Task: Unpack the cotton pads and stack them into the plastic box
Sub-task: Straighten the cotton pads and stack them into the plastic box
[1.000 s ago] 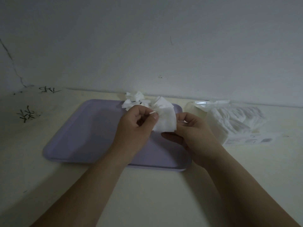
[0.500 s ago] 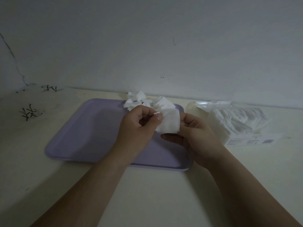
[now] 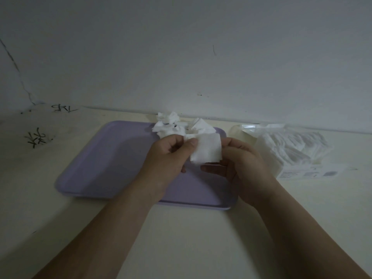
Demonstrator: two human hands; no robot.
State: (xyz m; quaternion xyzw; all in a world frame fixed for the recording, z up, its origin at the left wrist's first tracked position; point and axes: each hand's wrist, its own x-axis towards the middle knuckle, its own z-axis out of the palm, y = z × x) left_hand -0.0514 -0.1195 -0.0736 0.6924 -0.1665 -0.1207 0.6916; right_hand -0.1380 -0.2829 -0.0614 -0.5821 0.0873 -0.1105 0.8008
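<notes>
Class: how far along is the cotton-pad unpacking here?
Done: the packet is open, and loose pads lie heaped at the far edge of the tray. In hand: the left hand and right hand pinch one pad between them. Left: many pads fill the packet; none is neatly stacked yet.

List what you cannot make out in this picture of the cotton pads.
Head view:
1. Label print on the pack: too small, dim.
2. Fingertips of the right hand: hidden behind the cotton pad.
3. Pad count in the pile on the tray: partly behind the left hand.
</notes>
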